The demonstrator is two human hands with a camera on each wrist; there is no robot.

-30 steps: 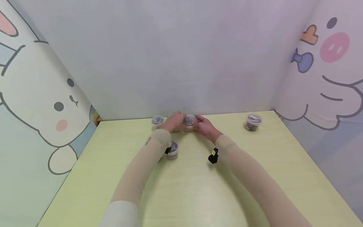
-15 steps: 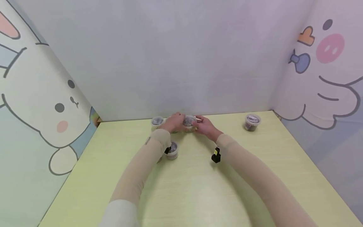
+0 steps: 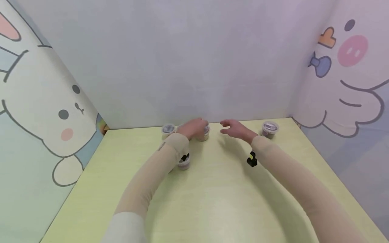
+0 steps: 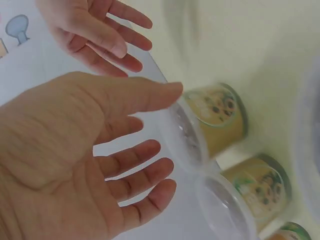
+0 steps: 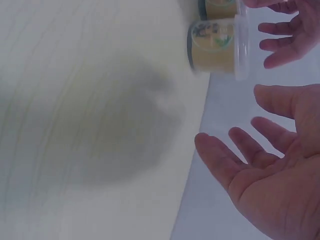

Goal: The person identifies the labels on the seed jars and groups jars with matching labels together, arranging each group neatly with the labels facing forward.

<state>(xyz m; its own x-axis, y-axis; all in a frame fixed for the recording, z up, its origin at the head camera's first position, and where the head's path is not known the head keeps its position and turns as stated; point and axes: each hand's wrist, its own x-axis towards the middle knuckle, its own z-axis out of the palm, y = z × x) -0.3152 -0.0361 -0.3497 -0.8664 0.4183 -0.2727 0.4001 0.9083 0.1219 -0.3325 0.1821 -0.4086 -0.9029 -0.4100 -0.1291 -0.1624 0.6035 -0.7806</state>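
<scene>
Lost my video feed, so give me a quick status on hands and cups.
Left hand open, over the middle cup. Right hand open, off it, holding nothing. Far-right cup stands alone. Nothing between them.

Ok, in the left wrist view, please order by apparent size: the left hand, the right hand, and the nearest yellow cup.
1. left hand, largest, but it is closest to the camera.
2. right hand, partly cut off by the frame.
3. yellow cup, smallest.

L hand at cup
</scene>
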